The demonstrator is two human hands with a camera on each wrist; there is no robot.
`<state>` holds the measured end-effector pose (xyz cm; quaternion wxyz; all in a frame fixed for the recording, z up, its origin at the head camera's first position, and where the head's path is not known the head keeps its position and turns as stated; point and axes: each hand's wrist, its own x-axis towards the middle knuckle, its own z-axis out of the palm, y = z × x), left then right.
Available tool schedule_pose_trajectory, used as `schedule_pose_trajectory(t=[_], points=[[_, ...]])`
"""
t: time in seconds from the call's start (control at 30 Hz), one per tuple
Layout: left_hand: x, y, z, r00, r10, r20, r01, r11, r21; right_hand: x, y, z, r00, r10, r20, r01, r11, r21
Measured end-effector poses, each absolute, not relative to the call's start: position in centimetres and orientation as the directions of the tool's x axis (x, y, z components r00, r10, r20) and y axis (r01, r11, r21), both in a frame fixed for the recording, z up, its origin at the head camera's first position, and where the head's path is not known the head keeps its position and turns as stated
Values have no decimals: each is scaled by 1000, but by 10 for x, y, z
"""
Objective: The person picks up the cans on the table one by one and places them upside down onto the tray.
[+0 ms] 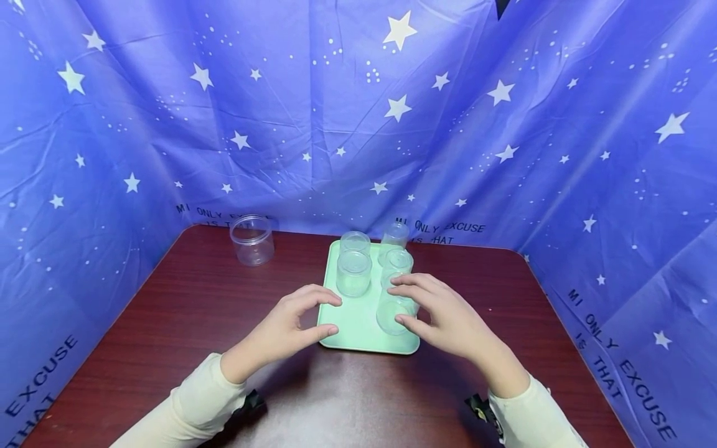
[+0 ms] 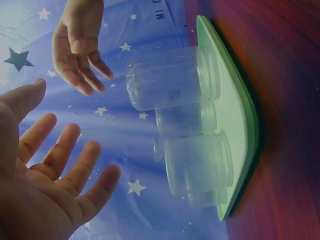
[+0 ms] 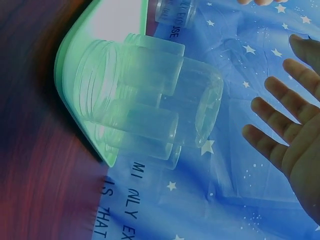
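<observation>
A pale green tray bears several clear plastic jars standing mouth down. Two stand in its left row, the nearer jar in front of the other jar. In the right row are a front jar, a middle jar and a back jar. My left hand hovers by the tray's left front side, fingers spread, holding nothing. Over the right row in the head view is my right hand, hiding part of the front jar. The right wrist view shows its fingers apart from the jars.
Another clear jar, mouth up, stands on the table at the back left. The dark red wooden table meets a blue star-patterned curtain at the back and both sides.
</observation>
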<state>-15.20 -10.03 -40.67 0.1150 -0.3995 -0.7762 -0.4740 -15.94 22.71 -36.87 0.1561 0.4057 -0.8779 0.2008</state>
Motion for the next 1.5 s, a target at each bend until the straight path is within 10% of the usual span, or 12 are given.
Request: schedule_pose_trajectory(t=[1.5], points=[[-207, -152, -369, -771, 485, 413, 637, 591, 495, -143, 227, -384, -573, -623, 532, -811, 523, -262]])
